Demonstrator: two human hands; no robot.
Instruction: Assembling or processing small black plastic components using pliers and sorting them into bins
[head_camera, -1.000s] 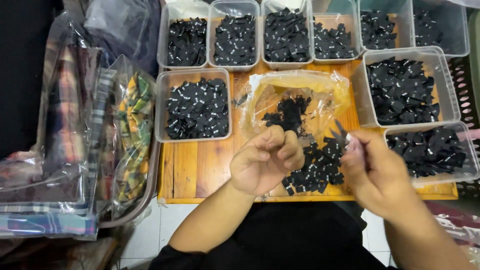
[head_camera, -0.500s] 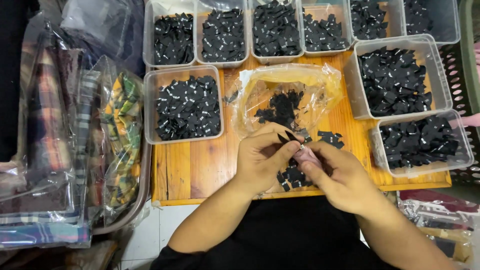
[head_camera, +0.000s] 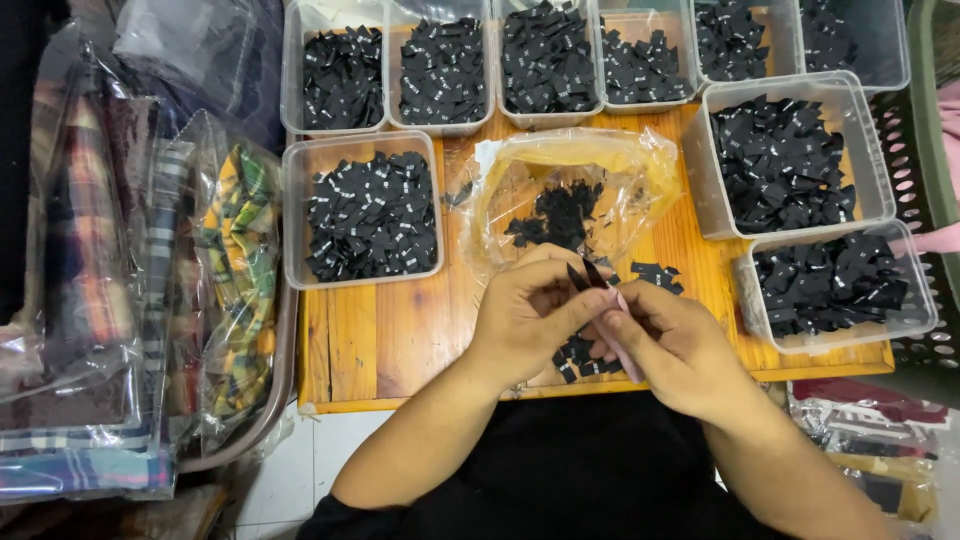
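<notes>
Both my hands meet over the front of the table, pinching a small black label between them.

My left hand (head_camera: 525, 315) and right hand (head_camera: 675, 345) touch at the fingertips, closed narrow around a black label (head_camera: 588, 275) whose dark ends stick up just above my fingers; a thin pink tool (head_camera: 622, 335) lies along my right hand's fingers. Directly under my hands a loose pile of black labels (head_camera: 580, 355) rests on the wooden table (head_camera: 370, 340), and just beyond them sits an open clear plastic bag (head_camera: 640, 170) with more labels inside. Clear tubs (head_camera: 300, 215) filled with the same labels stand to the left, right and along the far edge. Bagged plaid cloth (head_camera: 120, 300) is stacked well off to my left.
</notes>
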